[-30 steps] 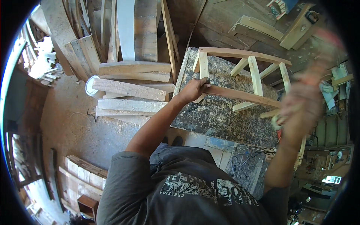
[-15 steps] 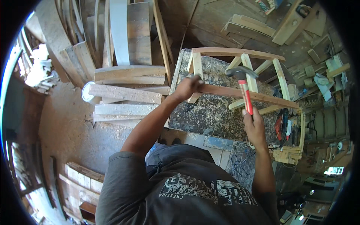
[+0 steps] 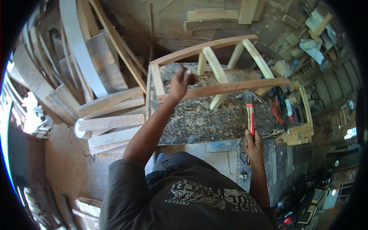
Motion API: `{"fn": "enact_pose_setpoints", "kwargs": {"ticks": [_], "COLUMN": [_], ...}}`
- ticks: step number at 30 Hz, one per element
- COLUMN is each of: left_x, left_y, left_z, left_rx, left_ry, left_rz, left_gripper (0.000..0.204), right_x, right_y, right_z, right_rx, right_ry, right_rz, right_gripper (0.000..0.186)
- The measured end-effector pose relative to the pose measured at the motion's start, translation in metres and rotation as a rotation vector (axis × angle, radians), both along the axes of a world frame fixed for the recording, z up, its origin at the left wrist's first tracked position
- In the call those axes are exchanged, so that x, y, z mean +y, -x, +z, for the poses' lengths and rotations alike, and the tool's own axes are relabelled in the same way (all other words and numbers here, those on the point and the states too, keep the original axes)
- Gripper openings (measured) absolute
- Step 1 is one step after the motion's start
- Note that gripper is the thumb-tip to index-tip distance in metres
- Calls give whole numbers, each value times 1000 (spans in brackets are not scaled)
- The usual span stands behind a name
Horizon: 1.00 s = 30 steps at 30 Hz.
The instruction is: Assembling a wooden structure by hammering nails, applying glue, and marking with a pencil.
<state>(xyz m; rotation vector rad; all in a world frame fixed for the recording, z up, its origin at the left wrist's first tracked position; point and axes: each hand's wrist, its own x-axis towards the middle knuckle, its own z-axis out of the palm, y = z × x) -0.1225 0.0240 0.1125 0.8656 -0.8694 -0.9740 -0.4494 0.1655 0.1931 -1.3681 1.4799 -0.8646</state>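
A wooden frame [image 3: 230,87] with two long, slightly curved rails and several pale crosspieces rests on the worn, speckled workbench [image 3: 191,126]. My left hand [image 3: 180,83] is over the frame's left part, close to the end of the near rail. Its fingers are curled, and whatever they may hold is too small to make out. Lower right, my right hand [image 3: 253,145] grips a claw hammer [image 3: 250,115] by its red and pale handle. The hammer's dark head is just below the near rail's right part; whether it touches the rail I cannot tell.
Cut boards [image 3: 111,122] are stacked left of the bench, beside a white bucket [image 3: 79,128]. Long planks [image 3: 78,46] lean at the back left. Tools and a white tube [image 3: 288,108] lie at the bench's right end, near small stacked wood blocks [image 3: 297,134]. Offcuts [image 3: 212,19] lie beyond the bench.
The hammer has come down toward me from above the near rail. My left hand has left the frame's left crosspiece area and turned. The frame sits tilted differently as the view has shifted.
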Motion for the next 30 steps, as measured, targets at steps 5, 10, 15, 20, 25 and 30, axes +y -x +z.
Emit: {"fn": "enact_pose_setpoints", "kwargs": {"ticks": [5,10,15,20,25,30], "left_x": [-41,-77,-68,-63,-62,-65], "left_y": [98,120,120,122,118,116], "left_z": [12,-37,-22,-12,-8,-15], "left_rx": [-470,-459,-320,-677,-689,-754], "left_ry": [204,53,66,109,126,135], "left_rz": [-139,-213,-264,-106,-103,-81], "left_gripper": [26,24,25,23,21,19], "right_x": [-6,-9,-21,-44,-63,-75], "right_y": [61,97,89,56,14,-7], "right_z": [-11,-22,-17,9,49,70], "right_rx": [14,96,128,163,236,262], "right_ry": [68,76,77,121,203,333], "right_rz": [-19,-26,-26,17,60,68], "right_gripper": [22,24,26,29,31,34]}}
